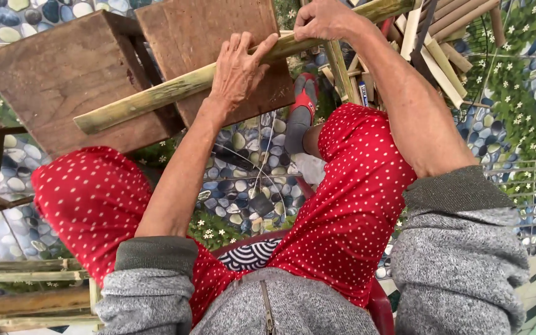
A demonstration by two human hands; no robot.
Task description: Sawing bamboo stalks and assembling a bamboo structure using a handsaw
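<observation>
A long green bamboo pole (175,87) slants across the upper frame, resting on two wooden blocks (63,74) for support; the left hand (238,68) presses flat on it, fingers spread, steadying it; the right hand (324,20) clenches its upper end; split bamboo strips (442,49) lie upper right.

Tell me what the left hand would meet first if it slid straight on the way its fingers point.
The left hand lies on the long green bamboo pole, fingers pointing up-right. Straight on, it probably meets the right hand gripping the same pole; depth is unclear.
</observation>
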